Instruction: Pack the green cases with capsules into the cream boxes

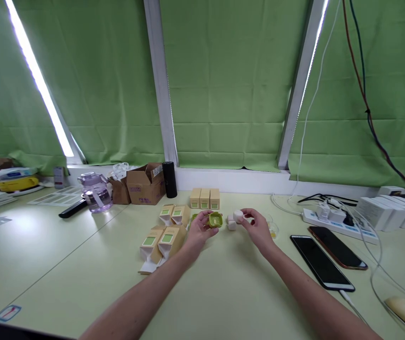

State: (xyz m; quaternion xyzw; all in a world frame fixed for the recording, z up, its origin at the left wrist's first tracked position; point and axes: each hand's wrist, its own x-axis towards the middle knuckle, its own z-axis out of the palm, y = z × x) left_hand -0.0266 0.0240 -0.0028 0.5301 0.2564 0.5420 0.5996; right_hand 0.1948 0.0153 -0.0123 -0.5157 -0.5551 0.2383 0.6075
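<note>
My left hand (pixel 201 231) grips a small green square cup (pixel 215 219), its hollow side facing me. In my right hand (pixel 257 229) a small white rounded piece (pixel 238 216) is pinched between thumb and fingers. Just below and left of it, more white pieces (pixel 231 223) rest on the table. Another green item, partly hidden, shows behind my left hand. To the left stand several small kraft boxes (pixel 172 238) with green labels and open flaps. Behind my right hand lies something clear with a yellow part (pixel 272 230), partly covered.
Three closed kraft boxes (pixel 205 198) stand at the back. A cardboard carton (pixel 146 184), a black cylinder (pixel 169 179) and a purple jug (pixel 96 192) are left. At right lie two phones (pixel 321 261), a power strip (pixel 340 226), cables and white boxes (pixel 377 212).
</note>
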